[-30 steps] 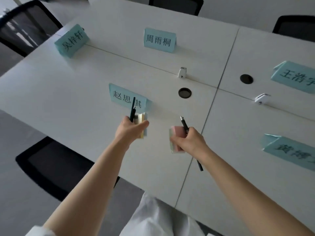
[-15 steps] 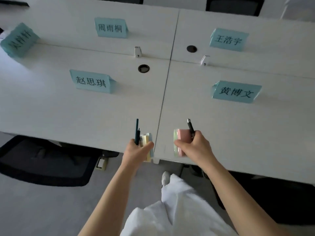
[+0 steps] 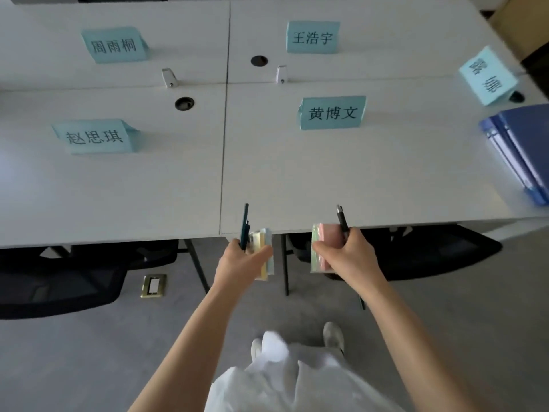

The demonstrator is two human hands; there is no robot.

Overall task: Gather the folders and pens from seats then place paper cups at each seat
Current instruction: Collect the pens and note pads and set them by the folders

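My left hand grips dark pens and a yellow and pale blue note pad, held just off the near edge of the white table. My right hand grips a black pen and a pink and green note pad beside it. Blue folders lie stacked at the table's right edge, well right of both hands.
Teal name cards stand on the table: one near left, one near centre, two at the back, one at the right. Black chairs sit under the near edge. A brass floor socket lies below.
I have stepped back and to the right. Both hands, still holding pens and pads, have drawn back from over the table to its near edge. The blue folders have come into view.
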